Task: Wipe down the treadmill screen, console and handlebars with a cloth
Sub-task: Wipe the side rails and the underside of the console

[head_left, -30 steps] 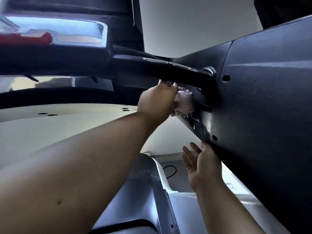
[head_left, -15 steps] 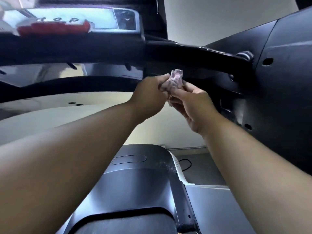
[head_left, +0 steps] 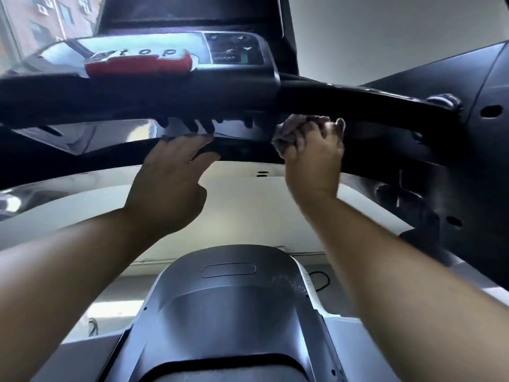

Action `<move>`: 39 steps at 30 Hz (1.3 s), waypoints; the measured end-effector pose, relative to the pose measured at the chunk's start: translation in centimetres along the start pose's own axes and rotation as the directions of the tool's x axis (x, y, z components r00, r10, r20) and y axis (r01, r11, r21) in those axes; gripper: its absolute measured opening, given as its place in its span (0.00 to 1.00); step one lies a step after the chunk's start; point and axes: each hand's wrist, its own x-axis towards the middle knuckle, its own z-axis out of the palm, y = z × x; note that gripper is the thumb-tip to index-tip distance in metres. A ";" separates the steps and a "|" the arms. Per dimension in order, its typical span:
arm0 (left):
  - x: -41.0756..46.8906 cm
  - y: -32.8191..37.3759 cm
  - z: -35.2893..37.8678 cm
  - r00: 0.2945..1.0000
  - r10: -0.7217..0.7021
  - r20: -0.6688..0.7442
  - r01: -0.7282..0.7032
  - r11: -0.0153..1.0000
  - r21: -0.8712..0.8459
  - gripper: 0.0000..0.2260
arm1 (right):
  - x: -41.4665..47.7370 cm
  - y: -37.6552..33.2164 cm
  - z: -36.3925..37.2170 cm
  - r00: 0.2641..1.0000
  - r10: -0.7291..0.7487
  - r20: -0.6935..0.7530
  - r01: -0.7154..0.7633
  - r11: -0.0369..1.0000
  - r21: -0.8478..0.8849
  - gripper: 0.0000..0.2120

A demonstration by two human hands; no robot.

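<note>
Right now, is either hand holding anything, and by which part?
The right hand grips a crumpled pale cloth, bunched in its fist; the left hand holds nothing.

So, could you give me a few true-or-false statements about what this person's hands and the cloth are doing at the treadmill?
1. The right hand grips the cloth. True.
2. The left hand also holds a cloth. False: its straight fingers touch the underside of the console, holding nothing.
3. A red stop button sits on the console. True.
4. The cloth lies on the grey cover below. False: it is held up just under the handlebar.
</note>
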 end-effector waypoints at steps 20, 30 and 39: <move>-3.3 -6.7 -1.7 0.990 -0.140 -0.032 0.137 0.985 -0.101 0.20 | -4.8 -9.8 5.3 0.823 0.475 0.311 -0.538 0.479 0.693 0.09; -9.0 -13.7 -6.1 0.835 -0.544 0.078 0.545 0.801 -0.247 0.15 | -6.3 -19.7 10.6 0.842 0.385 0.377 -0.539 0.582 0.609 0.12; -9.9 -16.9 -6.3 0.431 -0.760 0.487 0.715 -0.042 -0.698 0.11 | -8.7 -26.4 11.6 0.668 -0.203 0.715 -0.481 0.616 0.624 0.12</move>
